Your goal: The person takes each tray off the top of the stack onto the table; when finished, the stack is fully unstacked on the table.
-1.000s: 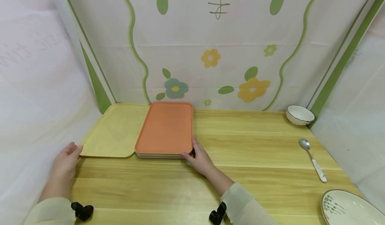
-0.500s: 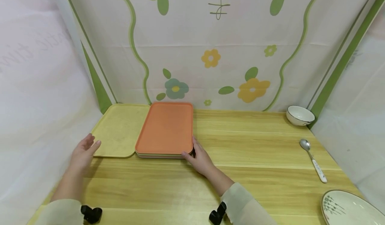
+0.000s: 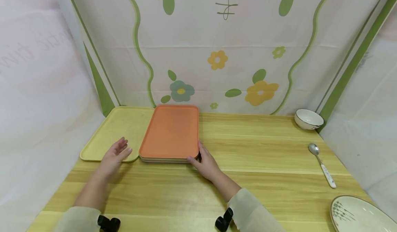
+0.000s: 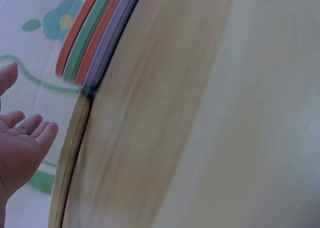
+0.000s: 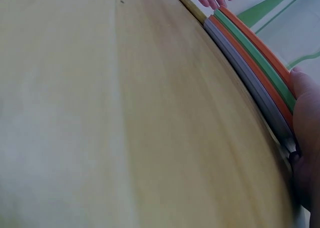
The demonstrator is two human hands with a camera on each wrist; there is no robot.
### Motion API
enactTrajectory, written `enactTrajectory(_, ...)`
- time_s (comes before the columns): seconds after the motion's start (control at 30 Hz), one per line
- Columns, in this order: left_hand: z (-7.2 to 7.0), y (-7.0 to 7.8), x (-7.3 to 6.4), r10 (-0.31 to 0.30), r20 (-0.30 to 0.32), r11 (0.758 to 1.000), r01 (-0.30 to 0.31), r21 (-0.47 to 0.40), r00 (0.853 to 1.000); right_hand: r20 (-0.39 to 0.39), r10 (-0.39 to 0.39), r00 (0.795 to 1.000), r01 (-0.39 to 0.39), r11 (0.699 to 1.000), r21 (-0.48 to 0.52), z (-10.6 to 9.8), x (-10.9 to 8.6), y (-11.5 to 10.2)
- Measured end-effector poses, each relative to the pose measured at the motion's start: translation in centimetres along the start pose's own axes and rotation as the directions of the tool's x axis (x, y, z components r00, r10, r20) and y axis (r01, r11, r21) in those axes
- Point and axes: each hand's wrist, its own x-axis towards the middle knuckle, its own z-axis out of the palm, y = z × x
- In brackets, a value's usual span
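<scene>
At the back left of the table lies a yellow tray [image 3: 124, 121]. My left hand [image 3: 112, 159] hovers over its front edge with relaxed, spread fingers and holds nothing. Directly to the right is a stack of trays with an orange tray [image 3: 173, 132] on top. In the right wrist view a green tray [image 5: 257, 50] and a purple tray [image 5: 245, 78] at the bottom show at the stack's side, with a second orange layer between them. My right hand [image 3: 209, 165] grips the stack's front right corner, thumb on the front edge and fingers along the right side.
To the right on the wooden table [image 3: 248, 149] are a white bowl [image 3: 308, 119] at the back, a spoon [image 3: 322, 165] with a white handle, and an oval plate [image 3: 366, 214] near the front. A flowered cloth [image 3: 242, 52] stands behind, with white cloth on both sides.
My left hand has let go of the yellow tray's front left corner and moved right, to near its front right part. The right hand and the stack have stayed in place.
</scene>
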Motion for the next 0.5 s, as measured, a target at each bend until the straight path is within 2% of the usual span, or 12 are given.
enactTrajectory(0.13, 1.6, 0.0, 0.1, 0.011, 0.027, 1.0, -0.011, -0.013, 1.0, 0.002, 0.001, 1.0, -0.001, 1.0, -0.007, 0.0, 0.0, 0.1)
enactTrajectory(0.3, 3.1, -0.2, 0.4, 0.017, 0.031, 0.999, -0.016, -0.043, 0.999, 0.0, -0.004, 1.0, 0.004, 1.0, -0.007, 0.1, 0.0, 0.1)
enactTrajectory(0.5, 4.4, -0.7, 0.3, 0.02, 0.022, 1.0, -0.02, 0.007, 1.0, 0.0, -0.004, 1.0, 0.004, 1.0, 0.002, 0.1, 0.0, 0.1)
